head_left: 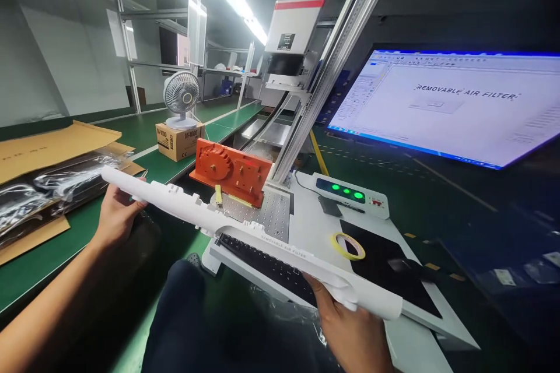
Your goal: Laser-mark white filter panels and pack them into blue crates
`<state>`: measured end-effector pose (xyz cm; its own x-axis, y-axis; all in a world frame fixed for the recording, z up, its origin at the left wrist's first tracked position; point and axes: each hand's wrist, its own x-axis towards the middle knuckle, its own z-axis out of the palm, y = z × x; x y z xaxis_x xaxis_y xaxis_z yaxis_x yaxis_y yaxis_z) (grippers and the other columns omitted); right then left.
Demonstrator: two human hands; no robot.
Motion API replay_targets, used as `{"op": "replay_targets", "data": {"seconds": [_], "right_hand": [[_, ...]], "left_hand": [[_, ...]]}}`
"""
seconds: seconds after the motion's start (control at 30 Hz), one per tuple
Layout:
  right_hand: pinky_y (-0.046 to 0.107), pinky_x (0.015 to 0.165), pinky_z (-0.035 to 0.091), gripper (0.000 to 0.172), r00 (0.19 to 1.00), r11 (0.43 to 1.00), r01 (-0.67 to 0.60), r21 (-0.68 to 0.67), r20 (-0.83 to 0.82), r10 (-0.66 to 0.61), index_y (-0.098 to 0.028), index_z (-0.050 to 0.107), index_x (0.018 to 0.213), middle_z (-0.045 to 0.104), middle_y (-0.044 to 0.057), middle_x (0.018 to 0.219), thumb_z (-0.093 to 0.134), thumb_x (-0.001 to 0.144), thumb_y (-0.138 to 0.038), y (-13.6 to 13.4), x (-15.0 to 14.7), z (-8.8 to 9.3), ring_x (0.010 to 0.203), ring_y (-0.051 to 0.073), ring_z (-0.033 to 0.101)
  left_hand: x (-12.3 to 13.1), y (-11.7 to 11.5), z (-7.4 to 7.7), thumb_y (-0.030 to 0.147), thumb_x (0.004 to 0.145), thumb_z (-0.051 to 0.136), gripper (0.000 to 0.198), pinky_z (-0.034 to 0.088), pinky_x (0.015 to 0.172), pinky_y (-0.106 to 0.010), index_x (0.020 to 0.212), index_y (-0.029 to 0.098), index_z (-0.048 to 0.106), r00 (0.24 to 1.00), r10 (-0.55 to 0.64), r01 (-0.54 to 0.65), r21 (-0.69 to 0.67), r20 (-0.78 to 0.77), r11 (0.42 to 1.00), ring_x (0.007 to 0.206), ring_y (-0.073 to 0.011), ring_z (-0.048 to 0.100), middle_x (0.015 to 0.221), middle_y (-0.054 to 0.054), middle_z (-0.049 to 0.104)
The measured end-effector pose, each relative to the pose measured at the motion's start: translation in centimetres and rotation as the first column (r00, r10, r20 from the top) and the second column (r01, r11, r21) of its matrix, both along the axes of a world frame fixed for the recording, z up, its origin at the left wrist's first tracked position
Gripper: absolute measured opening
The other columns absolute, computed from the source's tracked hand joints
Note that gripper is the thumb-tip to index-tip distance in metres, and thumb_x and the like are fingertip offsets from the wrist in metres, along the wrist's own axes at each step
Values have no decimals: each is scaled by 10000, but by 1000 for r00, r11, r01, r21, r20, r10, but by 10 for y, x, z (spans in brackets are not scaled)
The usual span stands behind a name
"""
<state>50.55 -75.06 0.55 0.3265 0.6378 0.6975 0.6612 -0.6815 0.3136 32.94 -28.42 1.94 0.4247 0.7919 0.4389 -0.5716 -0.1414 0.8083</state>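
A long white plastic panel (245, 232) spans the view in front of me, tilted down toward the right, with small clips along its edge. Grey lettering on it reads "REMOVABLE AIR FILTER". My left hand (117, 214) grips its far left end, thumb and fingers closed around it. Near the other end, my right hand (350, 326) holds the panel from below, with some fingers hidden behind it. Beyond the panel, an orange fixture (231, 172) stands on a perforated metal plate (277, 215). Below the panel lies a black keyboard (271, 265), partly covered by it.
Over the plate, a white machine head (293, 29) hangs beside a metal column (332, 70). A monitor (455, 108) is at right, above a control box with green lights (350, 192). Yellow tape (347, 246) lies by a black mat (394, 268). A fan (181, 96) stands on a carton (180, 141), left.
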Motion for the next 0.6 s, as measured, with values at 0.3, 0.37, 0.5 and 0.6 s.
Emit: {"op": "replay_targets", "data": {"seconds": [0.3,0.37,0.5,0.6], "right_hand": [[435,925,632,504,970,980,-31,-195,229,76,-157,880,1140,829,179,1001,443,980,34,6,-29,10,912,329,785],[457,944,635,525,975,979,-19,-203,215,63,-157,880,1142,825,181,974,414,990,29,6,-31,4,913,331,787],[431,934,641,503,992,969,-58,-239,92,82,-182,848,1283,824,192,1079,425,1041,-56,5,-26,-13,1023,336,792],[378,804,628,524,993,964,-110,-244,-78,94,-201,827,1348,826,186,1007,386,1073,-138,12,-19,-28,997,338,803]], "left_hand": [[-51,-3,-1,347,594,1101,706,603,952,-371,1177,177,742,998,56,-56,17,-7,998,1121,-249,667,1223,-81,747],[-59,-2,-6,346,585,1101,707,608,956,-382,1169,178,740,997,73,-73,4,-21,997,1122,-257,669,1223,-84,750],[-74,3,-17,365,621,1073,682,586,1022,-395,1176,180,723,992,111,-110,16,-65,994,1131,-252,675,1234,-86,752],[-96,10,-29,387,609,1064,674,597,993,-410,1142,185,705,979,149,-146,27,-138,989,1089,-258,689,1197,-85,753]]}}
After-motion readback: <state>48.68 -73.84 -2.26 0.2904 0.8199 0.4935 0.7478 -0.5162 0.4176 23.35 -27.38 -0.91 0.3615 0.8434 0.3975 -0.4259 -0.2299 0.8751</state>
